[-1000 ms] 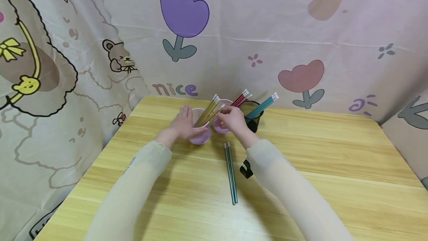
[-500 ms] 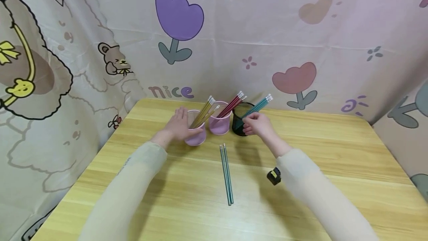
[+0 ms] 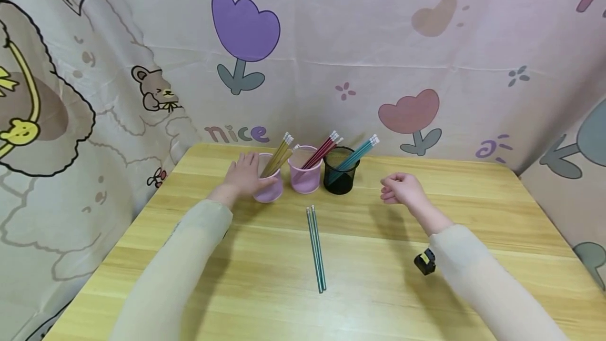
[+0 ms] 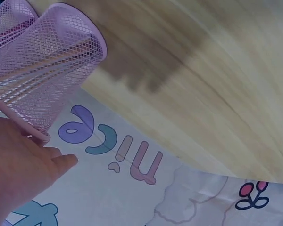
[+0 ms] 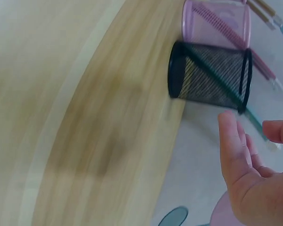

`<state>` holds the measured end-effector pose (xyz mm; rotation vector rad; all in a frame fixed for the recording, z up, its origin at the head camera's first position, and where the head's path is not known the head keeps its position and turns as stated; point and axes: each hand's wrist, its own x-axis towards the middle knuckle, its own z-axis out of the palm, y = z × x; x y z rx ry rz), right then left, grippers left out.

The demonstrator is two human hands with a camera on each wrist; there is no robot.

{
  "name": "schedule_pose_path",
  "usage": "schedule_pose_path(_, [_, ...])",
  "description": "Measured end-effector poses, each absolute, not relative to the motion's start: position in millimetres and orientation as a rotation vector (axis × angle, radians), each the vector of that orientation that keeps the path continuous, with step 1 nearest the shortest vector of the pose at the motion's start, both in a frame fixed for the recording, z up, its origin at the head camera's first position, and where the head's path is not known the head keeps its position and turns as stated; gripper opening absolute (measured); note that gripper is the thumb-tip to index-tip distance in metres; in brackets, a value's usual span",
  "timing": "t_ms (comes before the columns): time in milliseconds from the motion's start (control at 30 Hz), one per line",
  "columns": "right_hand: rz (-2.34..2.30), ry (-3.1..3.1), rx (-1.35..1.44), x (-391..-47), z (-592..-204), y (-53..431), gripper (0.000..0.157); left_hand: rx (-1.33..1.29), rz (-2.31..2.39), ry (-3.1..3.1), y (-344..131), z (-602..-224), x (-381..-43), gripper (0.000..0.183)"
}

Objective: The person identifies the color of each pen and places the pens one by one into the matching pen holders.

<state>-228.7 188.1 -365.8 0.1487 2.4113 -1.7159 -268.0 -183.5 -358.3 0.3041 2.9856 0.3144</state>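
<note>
My left hand (image 3: 243, 175) rests against the left pink mesh cup (image 3: 269, 192), fingers straight along its far side and thumb across its front. Gold pencils (image 3: 275, 157) with white ends lean in that cup. In the left wrist view, fingertips sit at the rim of the same cup (image 4: 70, 56). To its right stand a second pink mesh cup (image 3: 305, 179) with red pencils (image 3: 322, 151) and a black mesh cup (image 3: 340, 183) with teal pencils (image 3: 357, 154). My right hand (image 3: 402, 189) hovers right of the black cup, fingers loosely bent, thumb apart, holding nothing.
Two green pencils (image 3: 316, 251) lie side by side on the wooden table (image 3: 369, 299) in front of the cups. A patterned cloth (image 3: 322, 30) hangs behind the table and along its left side. A small black device (image 3: 425, 262) hangs at the right wrist.
My right hand has moved right, from the gold pencils past the black cup to beside it. The left hand stays on the left cup. The head view has shifted slightly.
</note>
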Motion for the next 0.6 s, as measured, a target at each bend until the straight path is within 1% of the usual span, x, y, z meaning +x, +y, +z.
schedule_pose_path(167, [-1.696, 2.418, 0.162, -227, -368, 198, 0.033, 0.283, 0.329, 3.0, -181, -358, -274, 0.095])
schedule_pose_path(400, [-1.69, 2.415, 0.165, -225, -366, 201, 0.035, 0.239, 0.402, 3.031, -180, -362, -281, 0.097])
schedule_pose_path(600, [-1.654, 2.446, 0.156, -224, -367, 205, 0.035, 0.305, 0.457, 3.114, -182, -372, -279, 0.101])
